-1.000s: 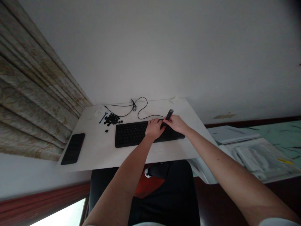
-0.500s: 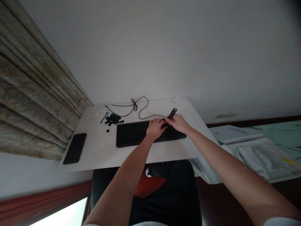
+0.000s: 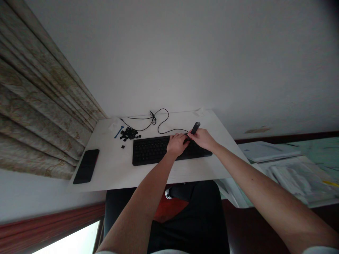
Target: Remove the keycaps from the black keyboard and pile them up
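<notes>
A black keyboard (image 3: pixel 148 151) lies across the desk, several of its right-hand keys hidden under my hands. My left hand (image 3: pixel 177 144) rests on it with fingers laid toward the far edge and the thumb out to the right. In my right hand (image 3: pixel 203 138) a black stick-like tool (image 3: pixel 195 127) is pinched, its upper end pointing up and away. Its lower end meets the keyboard's upper right area, between the hands; what it touches there is hidden. Left of the keyboard sits a heap of loose black keycaps (image 3: pixel 128 133).
A blue tool (image 3: pixel 119 132) lies beside the keycaps. Behind the keyboard runs its tied black cable (image 3: pixel 153 118). A dark phone (image 3: pixel 86 166) is at the white desk's (image 3: pixel 113 176) left front. Curtains (image 3: pixel 47 95) hang at left; papers and plastic-covered items (image 3: pixel 291 176) lie at right.
The whole view has shifted slightly, with everything a little further right. Both hands keep nearly the same place on the keyboard, the black tool still in the right one.
</notes>
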Demonstrator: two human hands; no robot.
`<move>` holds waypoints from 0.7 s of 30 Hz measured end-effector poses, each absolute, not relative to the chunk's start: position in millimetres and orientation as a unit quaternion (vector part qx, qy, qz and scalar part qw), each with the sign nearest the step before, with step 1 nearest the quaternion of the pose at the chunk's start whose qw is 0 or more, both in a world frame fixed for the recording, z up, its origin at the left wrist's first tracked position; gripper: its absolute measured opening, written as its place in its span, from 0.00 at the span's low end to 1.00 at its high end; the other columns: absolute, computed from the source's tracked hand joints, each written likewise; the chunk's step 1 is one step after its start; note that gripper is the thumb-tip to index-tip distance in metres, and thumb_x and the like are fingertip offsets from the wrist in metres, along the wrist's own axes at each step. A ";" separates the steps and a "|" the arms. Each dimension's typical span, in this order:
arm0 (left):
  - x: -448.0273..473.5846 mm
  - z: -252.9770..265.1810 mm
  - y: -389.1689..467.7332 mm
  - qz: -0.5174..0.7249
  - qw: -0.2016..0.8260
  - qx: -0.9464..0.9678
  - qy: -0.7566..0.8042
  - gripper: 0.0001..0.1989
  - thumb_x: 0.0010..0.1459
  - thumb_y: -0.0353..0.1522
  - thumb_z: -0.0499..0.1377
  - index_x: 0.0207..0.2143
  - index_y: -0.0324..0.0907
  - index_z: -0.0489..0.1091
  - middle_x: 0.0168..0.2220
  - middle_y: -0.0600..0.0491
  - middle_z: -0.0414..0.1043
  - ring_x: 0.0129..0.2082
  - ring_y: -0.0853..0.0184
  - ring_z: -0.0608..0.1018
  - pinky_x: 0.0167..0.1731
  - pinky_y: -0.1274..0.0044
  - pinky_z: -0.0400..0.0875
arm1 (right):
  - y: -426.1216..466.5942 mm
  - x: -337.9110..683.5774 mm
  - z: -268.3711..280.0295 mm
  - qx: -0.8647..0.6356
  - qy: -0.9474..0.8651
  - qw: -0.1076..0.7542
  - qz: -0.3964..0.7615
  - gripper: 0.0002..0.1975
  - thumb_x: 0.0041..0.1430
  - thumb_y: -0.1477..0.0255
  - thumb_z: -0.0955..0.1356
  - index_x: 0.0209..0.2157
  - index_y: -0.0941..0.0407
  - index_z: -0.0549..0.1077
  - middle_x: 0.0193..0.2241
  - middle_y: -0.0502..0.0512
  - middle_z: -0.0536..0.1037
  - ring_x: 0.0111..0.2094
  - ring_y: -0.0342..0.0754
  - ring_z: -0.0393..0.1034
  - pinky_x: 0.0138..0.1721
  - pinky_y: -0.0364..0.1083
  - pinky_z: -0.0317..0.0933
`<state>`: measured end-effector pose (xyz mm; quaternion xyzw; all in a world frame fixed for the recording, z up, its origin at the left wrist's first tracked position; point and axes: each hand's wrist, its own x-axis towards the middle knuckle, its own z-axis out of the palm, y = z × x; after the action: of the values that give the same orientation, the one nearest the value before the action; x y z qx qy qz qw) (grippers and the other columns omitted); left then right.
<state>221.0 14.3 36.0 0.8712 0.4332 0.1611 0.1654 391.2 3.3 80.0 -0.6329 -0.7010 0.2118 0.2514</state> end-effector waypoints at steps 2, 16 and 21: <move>221.3 35.3 14.3 0.155 0.157 0.875 0.431 0.13 0.70 0.38 0.53 0.51 0.45 0.72 0.53 0.49 0.75 0.55 0.56 0.71 0.55 0.63 0.64 | 3.9 390.9 79.7 -0.635 -0.700 0.251 0.212 0.09 0.63 0.70 0.67 0.35 0.59 0.80 0.28 0.57 0.82 0.29 0.50 0.77 0.32 0.44 0.66; 233.0 41.3 28.1 0.128 0.181 0.847 0.484 0.15 0.69 0.43 0.55 0.46 0.46 0.76 0.48 0.49 0.76 0.52 0.56 0.74 0.52 0.64 0.67 | 5.7 391.4 78.7 -0.637 -0.709 0.228 0.198 0.10 0.64 0.69 0.67 0.34 0.58 0.79 0.29 0.58 0.82 0.30 0.51 0.77 0.33 0.45 0.65; 231.4 39.9 28.4 0.142 0.172 0.850 0.477 0.15 0.69 0.42 0.55 0.47 0.46 0.76 0.48 0.50 0.77 0.51 0.58 0.74 0.53 0.66 0.66 | 5.6 392.8 78.7 -0.637 -0.711 0.228 0.195 0.11 0.65 0.68 0.67 0.33 0.58 0.79 0.28 0.57 0.82 0.30 0.51 0.76 0.32 0.44 0.64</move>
<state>231.4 28.4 39.9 0.8501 0.4768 0.1423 0.1722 392.8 5.6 78.7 -0.6366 -0.7105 0.1953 0.2275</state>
